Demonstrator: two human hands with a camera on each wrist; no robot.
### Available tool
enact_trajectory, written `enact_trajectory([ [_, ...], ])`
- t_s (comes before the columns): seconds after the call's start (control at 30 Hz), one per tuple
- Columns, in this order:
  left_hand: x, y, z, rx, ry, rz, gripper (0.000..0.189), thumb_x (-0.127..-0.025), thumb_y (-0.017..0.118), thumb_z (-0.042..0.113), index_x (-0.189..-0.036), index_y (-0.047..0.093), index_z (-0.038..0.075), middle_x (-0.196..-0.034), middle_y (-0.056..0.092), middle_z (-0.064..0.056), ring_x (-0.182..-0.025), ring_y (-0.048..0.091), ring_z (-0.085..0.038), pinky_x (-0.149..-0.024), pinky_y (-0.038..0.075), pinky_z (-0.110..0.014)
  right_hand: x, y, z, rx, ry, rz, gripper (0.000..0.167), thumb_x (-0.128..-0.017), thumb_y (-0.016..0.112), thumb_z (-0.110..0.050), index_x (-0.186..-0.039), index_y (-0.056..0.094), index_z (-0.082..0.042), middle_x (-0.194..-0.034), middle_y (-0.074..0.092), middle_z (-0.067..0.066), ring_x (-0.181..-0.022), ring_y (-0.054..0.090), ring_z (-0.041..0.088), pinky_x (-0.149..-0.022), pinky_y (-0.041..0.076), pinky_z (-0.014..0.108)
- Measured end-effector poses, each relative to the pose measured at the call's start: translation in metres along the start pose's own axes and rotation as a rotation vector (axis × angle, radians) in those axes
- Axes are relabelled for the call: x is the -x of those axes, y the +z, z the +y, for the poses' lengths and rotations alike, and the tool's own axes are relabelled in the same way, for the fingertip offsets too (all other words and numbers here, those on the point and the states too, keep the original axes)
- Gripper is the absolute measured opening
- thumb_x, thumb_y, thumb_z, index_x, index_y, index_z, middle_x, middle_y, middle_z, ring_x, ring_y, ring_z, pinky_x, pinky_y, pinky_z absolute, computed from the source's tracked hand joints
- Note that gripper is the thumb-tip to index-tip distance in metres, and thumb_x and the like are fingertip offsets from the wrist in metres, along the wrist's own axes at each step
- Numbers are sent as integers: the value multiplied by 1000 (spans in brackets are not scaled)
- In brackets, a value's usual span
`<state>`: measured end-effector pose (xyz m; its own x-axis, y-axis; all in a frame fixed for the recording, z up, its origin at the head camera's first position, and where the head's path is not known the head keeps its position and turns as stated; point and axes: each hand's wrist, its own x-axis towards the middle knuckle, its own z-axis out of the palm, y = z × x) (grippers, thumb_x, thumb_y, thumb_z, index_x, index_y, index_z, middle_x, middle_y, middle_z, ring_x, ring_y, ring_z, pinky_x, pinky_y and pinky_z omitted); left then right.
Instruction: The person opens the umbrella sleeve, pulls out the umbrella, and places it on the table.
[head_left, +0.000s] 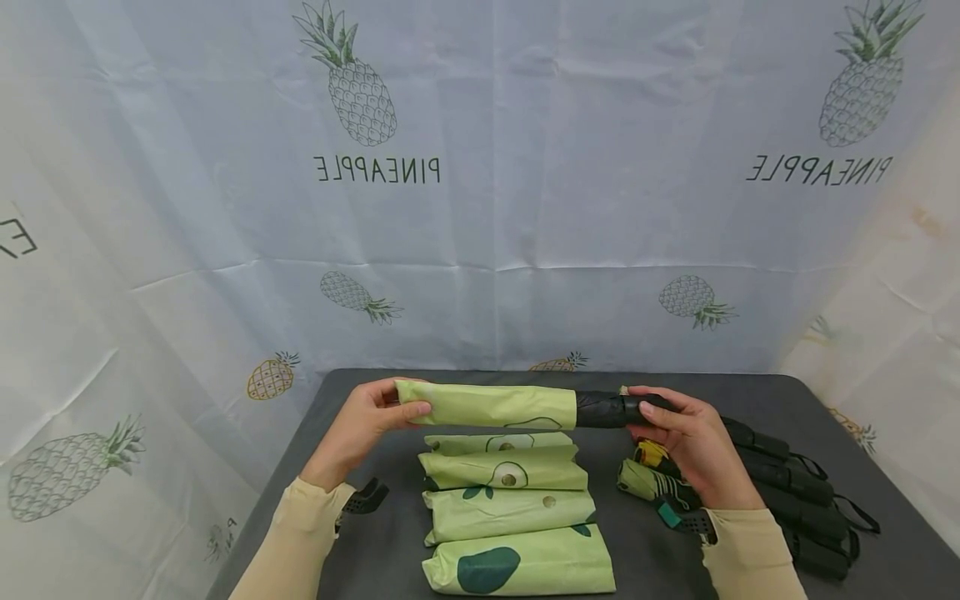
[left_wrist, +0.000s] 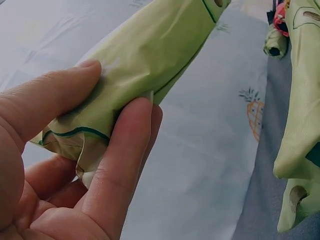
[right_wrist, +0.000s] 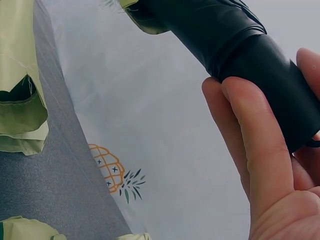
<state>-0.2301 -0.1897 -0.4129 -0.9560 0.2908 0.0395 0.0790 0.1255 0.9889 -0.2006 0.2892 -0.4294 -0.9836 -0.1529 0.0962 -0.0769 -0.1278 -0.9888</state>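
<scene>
A black folding umbrella [head_left: 600, 409] is held level above the table, partly inside a light green avocado-print sleeve [head_left: 487, 405]. My left hand [head_left: 382, 410] pinches the sleeve's left end between thumb and fingers; the left wrist view shows the creased fabric [left_wrist: 145, 55] there. At the other end, my right hand [head_left: 686, 429] grips the umbrella's smooth black handle [right_wrist: 270, 85], fingers beneath it. The part of the umbrella within the sleeve is hidden. Below, several more green sleeves [head_left: 517, 560] lie in a row, one behind another, on the dark table.
Several black folding umbrellas [head_left: 813, 512] with wrist loops lie at the table's right, partly behind my right forearm. Beside them are a rolled green bundle [head_left: 637, 481] and something yellow [head_left: 652, 454]. A white pineapple-print curtain [head_left: 480, 208] hangs behind the grey table [head_left: 390, 533].
</scene>
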Motion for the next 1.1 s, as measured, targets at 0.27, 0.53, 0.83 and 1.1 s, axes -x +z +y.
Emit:
enact_trajectory([
  [0.27, -1, -1, 0, -4, -9, 18, 47, -94, 88, 27, -133, 72, 6, -115, 76, -9, -106, 78, -26, -95, 67, -43, 0, -2, 0, -9, -6, 5, 34, -112, 61, -11, -145, 70, -9, -133, 65, -12, -106, 80, 11, -90, 67, 30],
  [0.53, -2, -2, -2, -2, -7, 13, 46, -95, 87, 28, -132, 72, 6, -116, 77, -8, -107, 78, -26, -96, 66, -43, 0, -4, 1, -18, -3, 5, 34, -112, 60, -10, -144, 70, -10, -133, 65, -12, -107, 80, 11, -92, 67, 33],
  [0.83, -2, -3, -5, -8, -4, 15, 46, -95, 87, 29, -132, 73, 6, -117, 77, -9, -108, 78, -26, -96, 66, -43, 1, -7, 1, -16, -1, 4, 33, -113, 59, -11, -143, 71, -14, -134, 63, -13, -108, 80, 11, -94, 67, 35],
  [1.1, -3, -4, -5, -6, -7, 18, 44, -95, 87, 29, -130, 73, 5, -116, 77, -9, -107, 78, -26, -96, 66, -43, 1, -8, 0, -27, 2, 7, 32, -113, 59, -11, -141, 73, -17, -133, 64, -12, -105, 81, 12, -92, 67, 33],
])
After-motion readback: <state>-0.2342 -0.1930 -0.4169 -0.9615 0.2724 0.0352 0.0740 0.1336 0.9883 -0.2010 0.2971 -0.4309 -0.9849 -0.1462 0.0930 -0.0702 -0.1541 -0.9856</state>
